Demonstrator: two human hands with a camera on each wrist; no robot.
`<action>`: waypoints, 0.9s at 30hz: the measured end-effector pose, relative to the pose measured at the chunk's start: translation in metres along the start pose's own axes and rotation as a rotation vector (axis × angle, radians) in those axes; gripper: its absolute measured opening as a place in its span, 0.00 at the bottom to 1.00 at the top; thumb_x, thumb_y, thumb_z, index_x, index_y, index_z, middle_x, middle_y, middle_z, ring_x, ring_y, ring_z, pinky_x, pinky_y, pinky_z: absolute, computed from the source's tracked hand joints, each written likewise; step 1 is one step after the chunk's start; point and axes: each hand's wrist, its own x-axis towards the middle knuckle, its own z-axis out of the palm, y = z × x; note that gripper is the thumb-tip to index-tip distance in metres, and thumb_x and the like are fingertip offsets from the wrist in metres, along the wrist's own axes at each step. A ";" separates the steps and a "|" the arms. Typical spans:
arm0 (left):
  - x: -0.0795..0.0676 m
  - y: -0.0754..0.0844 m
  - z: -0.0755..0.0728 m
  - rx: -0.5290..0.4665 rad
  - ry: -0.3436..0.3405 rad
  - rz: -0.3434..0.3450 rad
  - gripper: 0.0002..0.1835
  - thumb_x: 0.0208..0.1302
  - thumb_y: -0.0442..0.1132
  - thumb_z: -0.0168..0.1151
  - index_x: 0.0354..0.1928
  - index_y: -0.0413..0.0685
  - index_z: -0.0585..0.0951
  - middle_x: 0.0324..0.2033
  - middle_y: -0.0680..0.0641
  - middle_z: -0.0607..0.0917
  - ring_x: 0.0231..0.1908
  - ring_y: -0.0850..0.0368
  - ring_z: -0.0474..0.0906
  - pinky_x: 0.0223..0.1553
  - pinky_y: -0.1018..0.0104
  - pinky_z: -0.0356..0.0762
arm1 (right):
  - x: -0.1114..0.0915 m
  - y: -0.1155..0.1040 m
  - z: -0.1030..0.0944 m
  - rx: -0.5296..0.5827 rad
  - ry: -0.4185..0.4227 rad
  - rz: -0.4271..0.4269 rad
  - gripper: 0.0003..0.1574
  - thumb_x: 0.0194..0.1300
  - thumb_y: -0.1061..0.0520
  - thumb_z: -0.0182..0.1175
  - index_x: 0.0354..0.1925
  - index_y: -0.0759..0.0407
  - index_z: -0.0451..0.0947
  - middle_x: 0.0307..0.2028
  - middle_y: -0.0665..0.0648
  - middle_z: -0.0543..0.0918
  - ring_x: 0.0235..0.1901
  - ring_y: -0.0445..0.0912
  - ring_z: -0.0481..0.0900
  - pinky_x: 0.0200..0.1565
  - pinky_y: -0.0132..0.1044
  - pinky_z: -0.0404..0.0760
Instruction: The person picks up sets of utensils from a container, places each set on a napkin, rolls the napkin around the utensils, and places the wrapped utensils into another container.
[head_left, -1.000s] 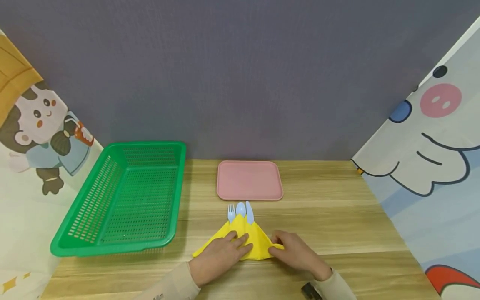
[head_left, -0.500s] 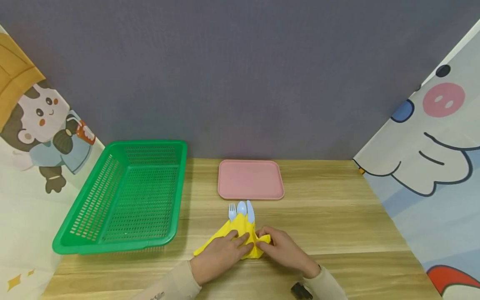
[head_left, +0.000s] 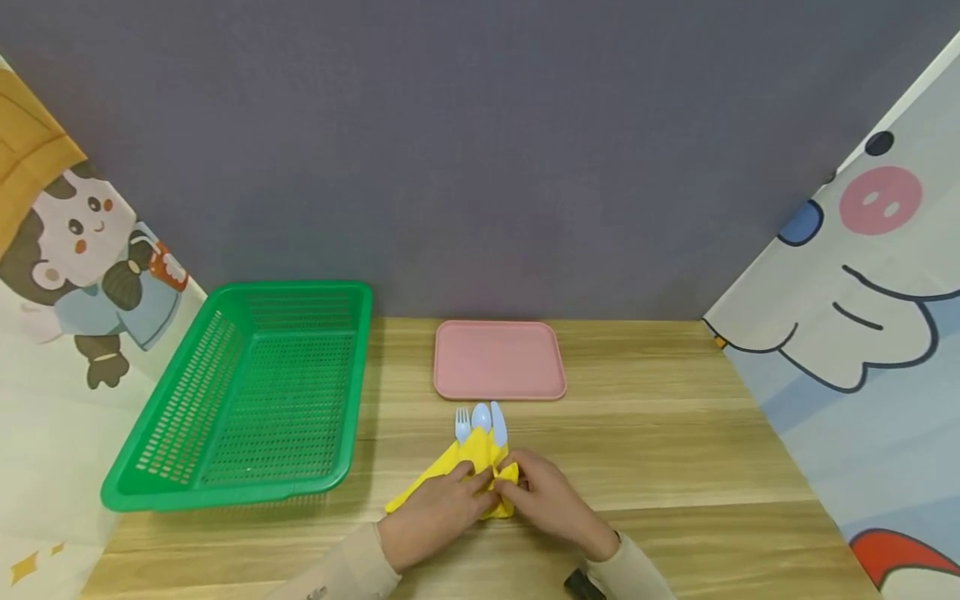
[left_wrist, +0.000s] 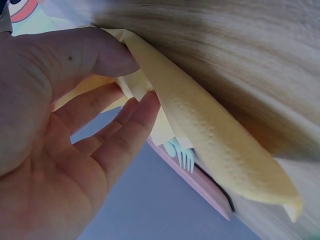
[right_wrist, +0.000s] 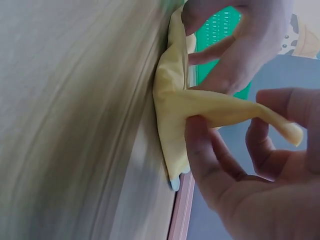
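A yellow napkin (head_left: 474,450) lies folded over the handles of a pale blue fork (head_left: 462,423), spoon (head_left: 482,416) and knife (head_left: 499,423), whose heads stick out at its top. My left hand (head_left: 433,515) rests on the napkin with spread, nearly straight fingers, pressing it down. Between thumb and fingers, my right hand (head_left: 551,502) pinches the napkin's right corner, lifted and folded inward over the bundle. In the right wrist view that corner (right_wrist: 230,107) stretches up between the fingers. The cutlery handles are hidden under the cloth.
Just beyond the cutlery lies a pink tray (head_left: 499,360). To the left stands a large green perforated basket (head_left: 352,400). A grey wall (head_left: 480,167) rises behind the wooden table (head_left: 660,433), with cartoon-printed panels on both sides.
My right hand has carried the napkin's right corner leftward over the bundle, up to my left fingertips. My left hand, the cutlery and the tray have stayed in place.
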 end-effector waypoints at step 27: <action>-0.015 -0.009 -0.003 -0.253 0.062 -0.029 0.10 0.64 0.32 0.64 0.46 0.50 0.80 0.46 0.53 0.77 0.49 0.60 0.75 0.46 0.72 0.79 | 0.002 -0.003 0.017 -0.103 0.033 -0.032 0.15 0.68 0.54 0.65 0.29 0.49 0.68 0.27 0.52 0.70 0.28 0.42 0.68 0.29 0.30 0.68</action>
